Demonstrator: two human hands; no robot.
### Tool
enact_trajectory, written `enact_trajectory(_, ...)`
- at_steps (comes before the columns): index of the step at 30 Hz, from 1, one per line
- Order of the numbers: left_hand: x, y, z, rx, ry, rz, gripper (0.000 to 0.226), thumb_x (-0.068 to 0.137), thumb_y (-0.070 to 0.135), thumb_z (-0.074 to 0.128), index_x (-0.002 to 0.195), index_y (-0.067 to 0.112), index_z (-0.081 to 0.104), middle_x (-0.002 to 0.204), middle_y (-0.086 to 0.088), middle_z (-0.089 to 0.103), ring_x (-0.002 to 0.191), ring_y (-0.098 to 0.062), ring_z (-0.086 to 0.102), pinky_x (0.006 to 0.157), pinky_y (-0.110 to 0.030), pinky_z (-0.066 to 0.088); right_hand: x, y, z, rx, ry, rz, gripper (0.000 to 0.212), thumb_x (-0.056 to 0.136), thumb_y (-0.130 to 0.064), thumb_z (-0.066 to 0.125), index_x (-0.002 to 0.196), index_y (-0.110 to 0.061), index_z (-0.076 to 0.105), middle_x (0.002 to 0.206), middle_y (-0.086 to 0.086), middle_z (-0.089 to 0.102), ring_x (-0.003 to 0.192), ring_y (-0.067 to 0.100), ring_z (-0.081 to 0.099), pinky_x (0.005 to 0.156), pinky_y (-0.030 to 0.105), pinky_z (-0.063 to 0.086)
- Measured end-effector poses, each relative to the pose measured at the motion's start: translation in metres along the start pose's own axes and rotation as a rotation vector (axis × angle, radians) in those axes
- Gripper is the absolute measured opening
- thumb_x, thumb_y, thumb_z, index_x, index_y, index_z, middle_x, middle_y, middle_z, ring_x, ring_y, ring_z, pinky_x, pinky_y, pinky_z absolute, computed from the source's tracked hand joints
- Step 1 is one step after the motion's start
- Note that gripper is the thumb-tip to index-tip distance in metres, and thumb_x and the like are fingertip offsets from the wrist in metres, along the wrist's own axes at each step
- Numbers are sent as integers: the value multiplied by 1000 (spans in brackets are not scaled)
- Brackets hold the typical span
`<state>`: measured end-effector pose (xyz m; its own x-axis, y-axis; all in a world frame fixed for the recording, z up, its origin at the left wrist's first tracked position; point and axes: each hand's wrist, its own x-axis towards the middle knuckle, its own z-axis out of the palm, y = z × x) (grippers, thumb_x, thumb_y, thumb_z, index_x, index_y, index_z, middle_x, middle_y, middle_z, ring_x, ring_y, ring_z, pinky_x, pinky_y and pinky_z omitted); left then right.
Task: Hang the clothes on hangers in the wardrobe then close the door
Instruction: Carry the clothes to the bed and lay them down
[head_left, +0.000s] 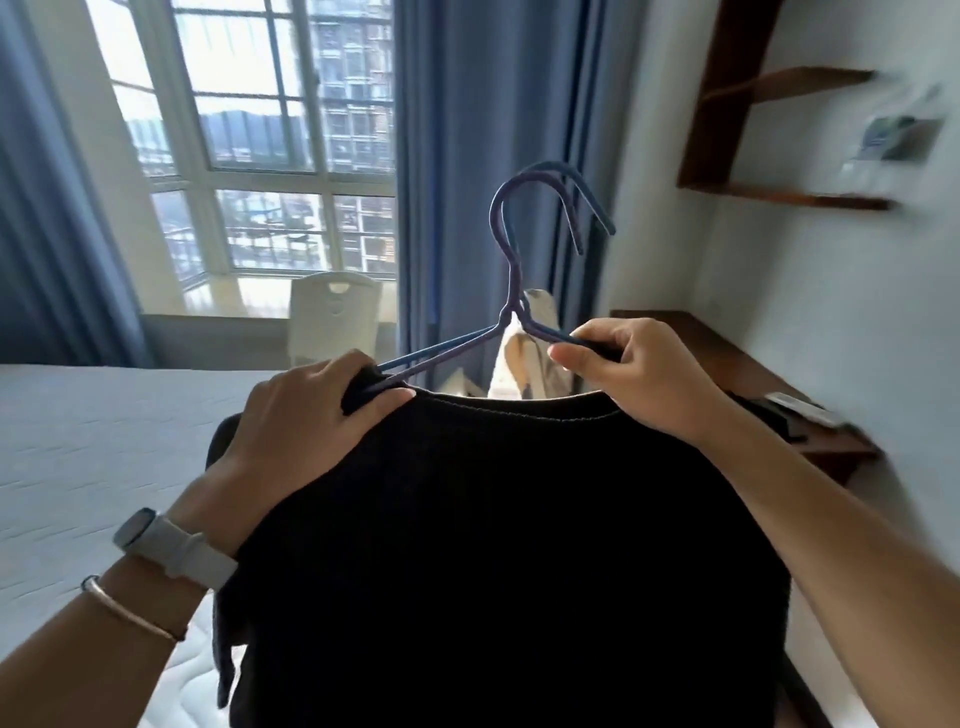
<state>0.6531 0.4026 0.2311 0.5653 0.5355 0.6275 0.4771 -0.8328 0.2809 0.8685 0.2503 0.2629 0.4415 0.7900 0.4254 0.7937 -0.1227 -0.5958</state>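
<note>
black top (498, 545), on blue hangers (506, 270), upright

1 head view, close behind shirt (493, 519), facing window (249, 130).

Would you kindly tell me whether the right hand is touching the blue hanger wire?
Touching. The head view shows the right hand pinching the blue hanger wire between thumb and fingers.

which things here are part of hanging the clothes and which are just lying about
Job: black knit top, blue wire hangers, left hand, right hand.
Lying about: white plastic chair, blue curtains, brown wooden wall shelf, wooden desk, white mattress.
</note>
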Motion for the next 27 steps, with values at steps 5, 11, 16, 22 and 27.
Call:
enact_trajectory(5, 50, -50, 41, 54, 65, -147, 33, 83, 46, 57, 90, 14, 63, 83, -5, 70, 83, -33, 64, 70, -32, 38, 102, 30, 53, -39, -124, -92, 33, 84, -51, 53, 80, -21, 67, 55, 0, 50, 59, 13, 50, 67, 33, 41)
enact_trajectory(11, 118, -108, 104, 207, 139, -211, 44, 79, 54, 47, 86, 15, 64, 76, -4, 73, 71, -33, 68, 65, -39, 51, 224, 80, 113, -46, -242, -209, 41, 74, -68, 42, 72, -31, 60, 58, -10, 53, 67, 12, 55, 79, 37, 48)
enact_trajectory(16, 199, -153, 149, 349, 175, -276, 48, 78, 57, 39, 83, 16, 63, 72, -3, 72, 65, -31, 68, 61, -37, 51, 351, 135, 148, -287, -367, -357, 74, 59, -89, 30, 103, -37, 59, 103, -14, 63, 105, 12, 55, 110, 49, 26)
enact_trajectory(22, 278, -214, 187, 392, 215, -465, 26, 82, 35, 61, 88, 9, 64, 77, -8, 72, 72, -34, 66, 65, -30, 39, 485, 189, 192, 124, -578, -153, 76, 58, -76, 48, 126, -41, 47, 120, -5, 57, 119, 16, 51, 103, 32, 39)
enact_trajectory(27, 327, -276, 226, 356, 247, -581, 30, 83, 38, 58, 93, 11, 63, 84, -9, 71, 80, -31, 64, 70, -32, 39, 574, 212, 261, 146, -512, -215, 71, 53, -81, 44, 96, -27, 62, 89, -5, 66, 89, 17, 63, 85, 36, 51)
